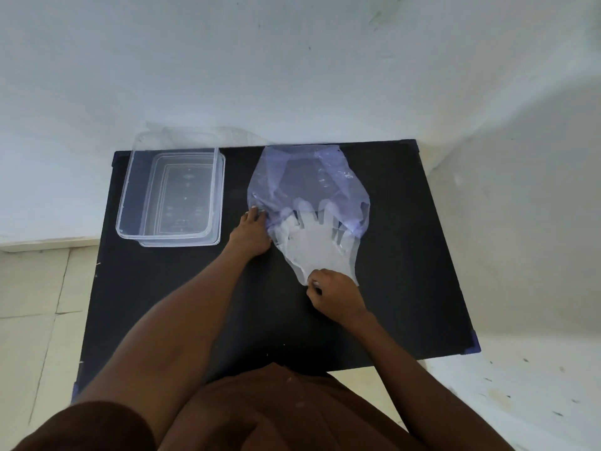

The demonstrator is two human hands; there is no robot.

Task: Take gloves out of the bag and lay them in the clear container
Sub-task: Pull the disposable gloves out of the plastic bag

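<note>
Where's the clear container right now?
In the head view, the clear container sits at the far left corner of the black table, left of the bluish bag, beyond the left hand.

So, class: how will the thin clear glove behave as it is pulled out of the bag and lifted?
The glove is probably floppy: it lies flat and see-through on the table. It looks very light, so the left hand pinning the bag likely stops it dragging. The right hand pinches its cuff; the film may cling.

Dim, soft bluish light; wide-angle bends my table edges; slight blur; faint glare on bag.
</note>
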